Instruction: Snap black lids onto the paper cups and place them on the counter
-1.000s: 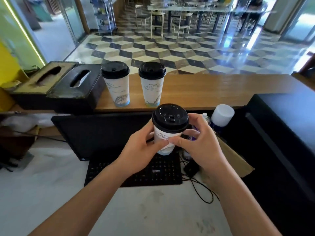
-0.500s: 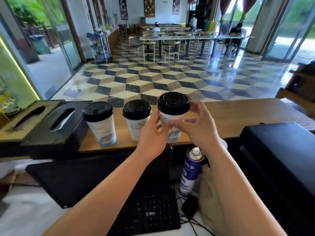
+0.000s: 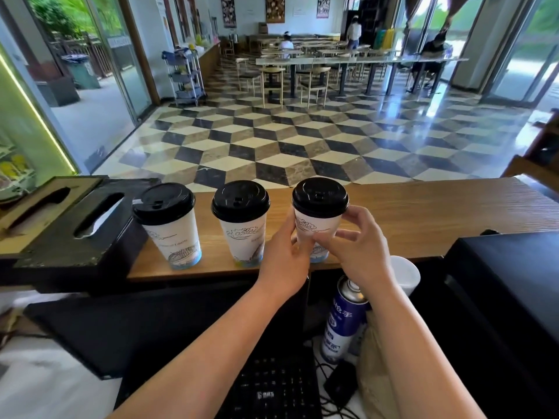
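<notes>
Head view, lowest in the frame: a black keyboard (image 3: 272, 388) lies at bottom centre, with a blue and white spray can (image 3: 343, 320) standing just right of it. Above them two bare forearms reach up the middle. The left hand (image 3: 284, 261) and right hand (image 3: 360, 252) both grasp the third cup (image 3: 314, 228), fingers wrapped round its white paper wall from either side; its base seems to meet the wooden counter (image 3: 423, 213) near the front edge, though the hands partly hide it. This cup is white with a line drawing, a blue band at the foot, and a black domed lid (image 3: 320, 193) seated flush on its rim. Left of it, in a row on the counter, stand a middle cup (image 3: 245, 231) and a left cup (image 3: 172, 234), both lidded alike. At far left sits a black tissue box (image 3: 87, 225). Beyond stretches a checkered floor (image 3: 287, 140).
</notes>
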